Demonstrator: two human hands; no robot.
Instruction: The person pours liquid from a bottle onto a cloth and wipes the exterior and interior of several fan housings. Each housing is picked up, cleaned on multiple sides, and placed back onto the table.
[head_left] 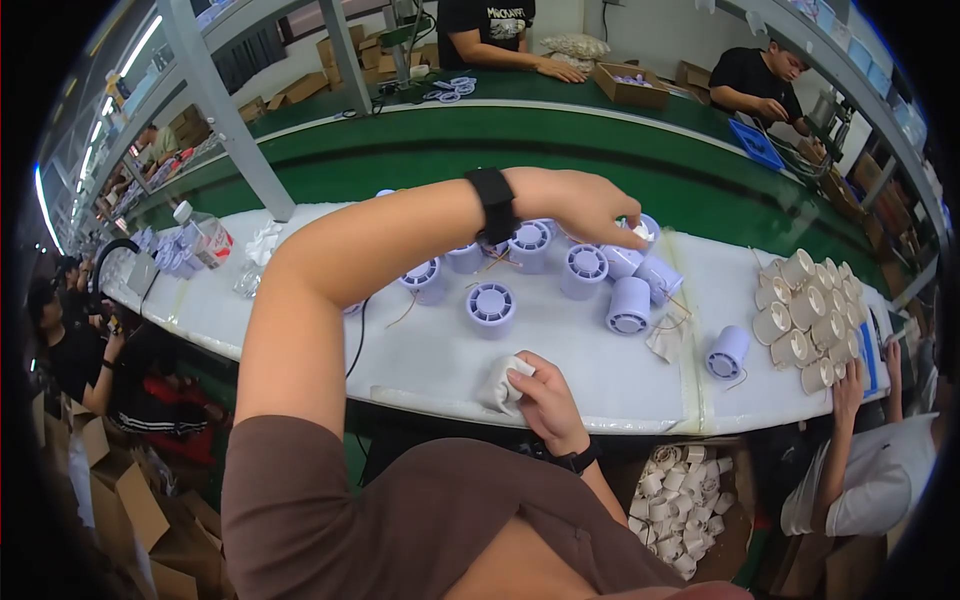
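Observation:
My left arm reaches across the white-topped table (440, 365). At its end, my left hand (590, 208) has its thumb and fingers bent together over a lavender cylindrical housing (651, 228). A bit of white shows at the fingertips, too small to make out. Close to the front edge, my right hand (550, 402) grips a crumpled white cloth (499, 386). Between the hands stand several lavender housings with slotted round ends (491, 306), some trailing thin brown wires. A few lie tipped on their sides, like the housing (629, 308) beside a white scrap (664, 342).
Cream cup-shaped parts (808, 310) are stacked at the right, near another person's hand (848, 392). A lone lavender housing (728, 353) lies before them. A bottle (205, 238) stands left near a metal post (235, 130). Beyond runs a green conveyor (400, 150). Below sits a carton of white parts (680, 510).

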